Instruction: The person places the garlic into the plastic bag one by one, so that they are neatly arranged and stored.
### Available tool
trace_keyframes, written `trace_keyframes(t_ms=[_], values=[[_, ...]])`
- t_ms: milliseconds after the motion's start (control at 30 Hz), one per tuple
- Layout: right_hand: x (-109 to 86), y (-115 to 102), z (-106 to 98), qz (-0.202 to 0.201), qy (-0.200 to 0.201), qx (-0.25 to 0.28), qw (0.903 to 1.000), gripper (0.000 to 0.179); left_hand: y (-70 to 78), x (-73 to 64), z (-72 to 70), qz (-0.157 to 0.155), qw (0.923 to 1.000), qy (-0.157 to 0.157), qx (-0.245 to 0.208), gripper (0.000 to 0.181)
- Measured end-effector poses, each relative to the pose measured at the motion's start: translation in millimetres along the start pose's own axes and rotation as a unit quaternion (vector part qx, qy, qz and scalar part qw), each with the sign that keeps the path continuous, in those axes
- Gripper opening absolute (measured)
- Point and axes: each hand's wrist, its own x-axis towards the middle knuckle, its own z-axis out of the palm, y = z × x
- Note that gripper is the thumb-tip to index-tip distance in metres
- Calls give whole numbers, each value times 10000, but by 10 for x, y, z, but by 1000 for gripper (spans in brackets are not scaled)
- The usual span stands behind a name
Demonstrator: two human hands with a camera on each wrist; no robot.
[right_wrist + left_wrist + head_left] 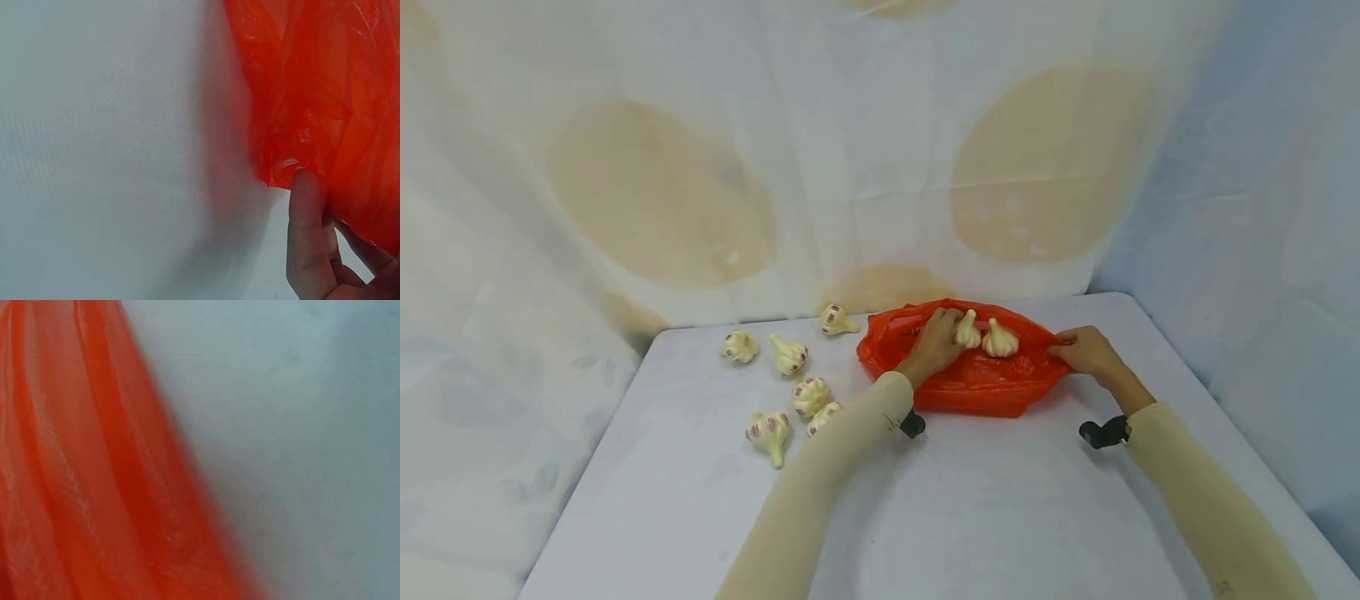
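Note:
A red plastic bag (970, 396) lies with its mouth spread toward the back of the table. My left hand (936, 343) reaches in over its near edge, fingers curled at a pale garlic bulb (967, 331) that it appears to hold; the fingertips are partly hidden. Just right of that, a second garlic bulb (1000, 340) sits in the bag's mouth. At the bag's right end, my right hand (1086, 350) pinches the rim, and the right wrist view shows its thumb (307, 231) against the red plastic (312, 94). Only bag folds (106, 456) and table appear in the left wrist view.
Several garlic bulbs lie left of the bag: one bulb (834, 320) near the back edge, another (739, 347) farthest left, one (769, 435) nearest the front, others between. The white table (985, 517) meets a hanging cloth (850, 167) behind.

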Motion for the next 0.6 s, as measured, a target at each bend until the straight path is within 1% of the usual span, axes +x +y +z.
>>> trace_keyframes(t_ms=[100,233,433,600], values=[[22,5,10,41,7,-8,10000,49,-3,13,8,-105,9999,-22,-60,44],[21,0,16,98,14,6,10000,48,-8,27,18,-164,9998,-68,-78,45],[8,-6,32,70,14,21,10000,48,-27,50,47,-165,9998,-100,-24,47],[9,5,31,21,-5,7,10000,50,-46,72,66,-124,9998,-72,-167,48]])
